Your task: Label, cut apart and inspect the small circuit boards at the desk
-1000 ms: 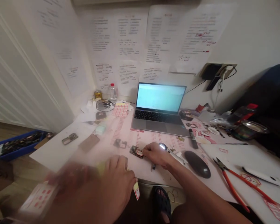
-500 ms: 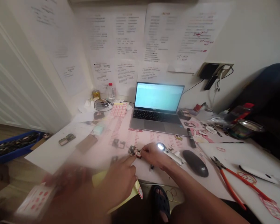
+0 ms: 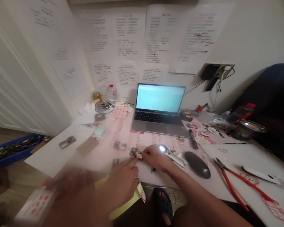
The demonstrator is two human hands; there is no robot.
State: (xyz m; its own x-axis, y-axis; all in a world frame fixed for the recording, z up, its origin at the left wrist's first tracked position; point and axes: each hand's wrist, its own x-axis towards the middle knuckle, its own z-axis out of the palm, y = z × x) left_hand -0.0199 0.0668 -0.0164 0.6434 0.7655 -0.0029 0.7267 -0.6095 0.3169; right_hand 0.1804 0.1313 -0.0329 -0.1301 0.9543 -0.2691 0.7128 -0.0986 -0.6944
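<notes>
**A:** Where are we?

**B:** At a desk pushed into a corner, under printed sheets (image 3: pixel 153 37) taped to the wall. A lit laptop (image 3: pixel 159 102) stands at the back, and a blue crate (image 3: pixel 14 149) of dark parts sits on the floor to the left.

**A:** And the head view, down at the hands?

**B:** A small circuit board (image 3: pixel 135 153) lies flat on a pale printed mat (image 3: pixel 142 138), right between both hands. Another circuit board (image 3: pixel 119 145) sits just up and to the left of it.

**A:** What are the fingers doing?

**B:** The left hand (image 3: pixel 119 184) reaches in with its index finger (image 3: pixel 132 161) extended, its tip at the board's near edge. The right hand (image 3: pixel 155 157) has its fingers (image 3: pixel 144 154) curled narrow against the board's right end. Whether either hand actually grips it, I can't tell.

**A:** Anything close by?

**B:** A lit white penlight (image 3: pixel 171 156) lies just beside the right hand, with a dark oval computer mouse (image 3: pixel 197 165) past it. Red-handled pliers (image 3: pixel 232 184) lie further right, well apart. A yellow note (image 3: pixel 118 198) sticks out below the left hand.
</notes>
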